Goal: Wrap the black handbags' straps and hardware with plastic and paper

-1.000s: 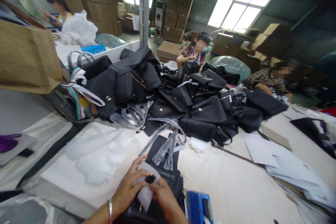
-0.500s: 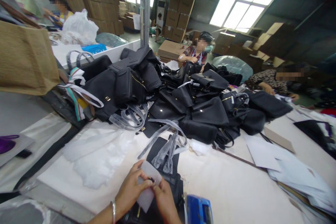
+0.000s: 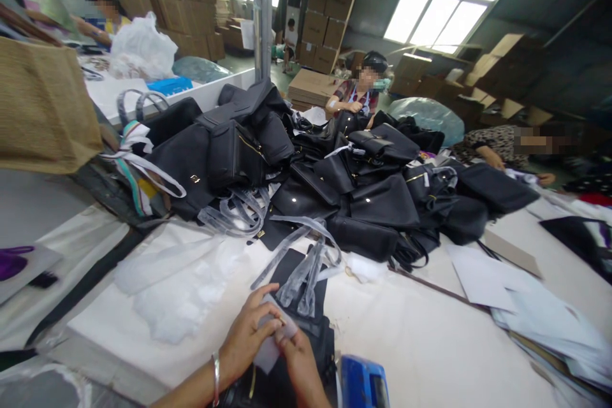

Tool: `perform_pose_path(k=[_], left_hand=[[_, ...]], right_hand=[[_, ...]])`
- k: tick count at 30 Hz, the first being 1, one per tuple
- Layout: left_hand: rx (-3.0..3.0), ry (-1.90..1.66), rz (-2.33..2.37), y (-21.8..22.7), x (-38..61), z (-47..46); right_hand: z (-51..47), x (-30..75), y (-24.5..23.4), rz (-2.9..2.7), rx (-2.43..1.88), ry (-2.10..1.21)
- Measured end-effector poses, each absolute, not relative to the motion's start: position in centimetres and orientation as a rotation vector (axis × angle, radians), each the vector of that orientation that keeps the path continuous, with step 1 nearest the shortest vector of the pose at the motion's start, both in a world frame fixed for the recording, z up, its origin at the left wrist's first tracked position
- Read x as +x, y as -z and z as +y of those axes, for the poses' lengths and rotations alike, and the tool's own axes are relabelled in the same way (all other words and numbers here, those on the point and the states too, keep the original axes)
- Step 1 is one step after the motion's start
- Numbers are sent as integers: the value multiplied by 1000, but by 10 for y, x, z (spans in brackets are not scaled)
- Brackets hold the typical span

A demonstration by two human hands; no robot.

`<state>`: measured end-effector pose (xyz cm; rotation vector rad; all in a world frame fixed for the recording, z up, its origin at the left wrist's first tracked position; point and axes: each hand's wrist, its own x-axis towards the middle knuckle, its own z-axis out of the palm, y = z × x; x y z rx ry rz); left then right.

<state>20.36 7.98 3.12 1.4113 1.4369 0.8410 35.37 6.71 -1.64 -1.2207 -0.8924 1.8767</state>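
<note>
At the bottom edge, my left hand (image 3: 248,339) and my right hand (image 3: 300,360) pinch a small white sheet of foam wrap (image 3: 268,352) together. The sheet is folded around a small fitting on a black bag (image 3: 306,338) that lies under both hands. What sits inside the fold is hidden. The bag's straps, wrapped in clear plastic (image 3: 306,271), trail away from me over the white table (image 3: 421,338). A bangle circles my left wrist.
A large heap of black handbags (image 3: 335,172) covers the middle of the table. A blue tape dispenser (image 3: 361,382) stands right of my hands. White foam sheets (image 3: 176,280) lie left, papers (image 3: 482,277) right. Other people sit at the far side, with cardboard boxes (image 3: 329,19) behind.
The small dark fitting, seen between my fingers a second ago, is now covered by the white sheet. My fingers have closed tighter over it. The camera has tilted slightly.
</note>
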Motion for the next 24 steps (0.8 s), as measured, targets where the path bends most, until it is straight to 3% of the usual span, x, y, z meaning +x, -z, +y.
perform_pose_path(k=[5,10,15,19,24], left_hand=[[1394,-921,1426,-31,195,88],[1369,-990,1467,-20,181,87],[1074,-1036,1406,-15,173,83],[596,-930,1060,-27,174,69],[449,-848,926,-37,185,59]], right_hand=[[64,346,13,-599,-1091,-2063],[60,338,6,-672,-964,-2102],[59,322,4,-696,-977,-2026],[58,317,6,-769,-898,-1949],[54,326,6,-1215,-1220,-1588]])
